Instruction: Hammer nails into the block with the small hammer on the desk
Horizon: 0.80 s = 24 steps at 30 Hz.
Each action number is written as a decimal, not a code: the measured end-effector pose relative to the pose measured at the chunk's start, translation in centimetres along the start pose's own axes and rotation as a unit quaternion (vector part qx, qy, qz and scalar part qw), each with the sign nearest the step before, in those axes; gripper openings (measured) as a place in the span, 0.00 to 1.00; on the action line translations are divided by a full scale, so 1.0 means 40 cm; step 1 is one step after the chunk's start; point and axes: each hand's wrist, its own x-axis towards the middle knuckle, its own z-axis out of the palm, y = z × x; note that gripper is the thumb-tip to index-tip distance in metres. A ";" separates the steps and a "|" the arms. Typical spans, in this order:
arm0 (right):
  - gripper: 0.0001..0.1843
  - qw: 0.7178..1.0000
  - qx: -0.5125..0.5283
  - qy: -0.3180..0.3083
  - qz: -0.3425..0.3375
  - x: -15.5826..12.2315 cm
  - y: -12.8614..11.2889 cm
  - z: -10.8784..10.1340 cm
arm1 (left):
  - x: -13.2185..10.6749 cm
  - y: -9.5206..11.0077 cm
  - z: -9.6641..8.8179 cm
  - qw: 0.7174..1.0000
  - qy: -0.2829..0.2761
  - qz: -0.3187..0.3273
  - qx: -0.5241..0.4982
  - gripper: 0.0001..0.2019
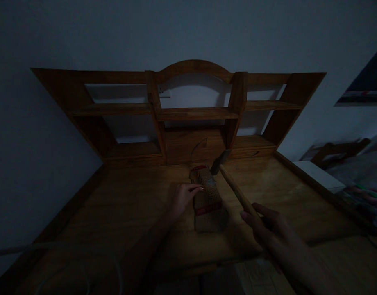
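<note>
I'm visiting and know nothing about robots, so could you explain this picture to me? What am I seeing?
There is no machine here, just a person's two bare hands. The single picture comes from a camera worn on the head, looking forward and down. A brown block-like piece with red bands lies on a wooden desk, in front of a shelf unit. The right hand holds a hammer by its wooden handle. The left hand reaches over the piece, fingertips together; it's too dark to tell whether they pinch anything.
</note>
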 end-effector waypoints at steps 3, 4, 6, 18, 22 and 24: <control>0.31 0.999 0.020 0.024 0.028 0.006 0.025 -0.006 | 0.010 -0.002 -0.020 1.000 0.025 0.004 0.013 0.08; 0.32 0.999 0.025 0.033 0.033 0.008 0.033 -0.009 | 0.013 -0.004 -0.025 0.999 0.028 0.016 0.015 0.08; 0.32 0.998 0.029 0.030 0.044 0.013 0.045 -0.016 | 0.019 -0.007 -0.032 0.998 0.032 0.046 0.019 0.07; 0.23 0.999 0.026 -0.010 0.024 0.016 0.055 -0.028 | 0.012 0.022 -0.036 0.988 -0.056 0.119 0.082 0.08; 0.26 0.999 0.032 -0.006 0.033 0.013 0.039 -0.020 | 0.007 0.042 -0.030 0.989 -0.050 0.114 0.076 0.06; 0.27 0.999 0.033 -0.016 0.039 0.012 0.027 -0.016 | 0.007 0.042 -0.023 0.990 -0.044 0.114 0.067 0.05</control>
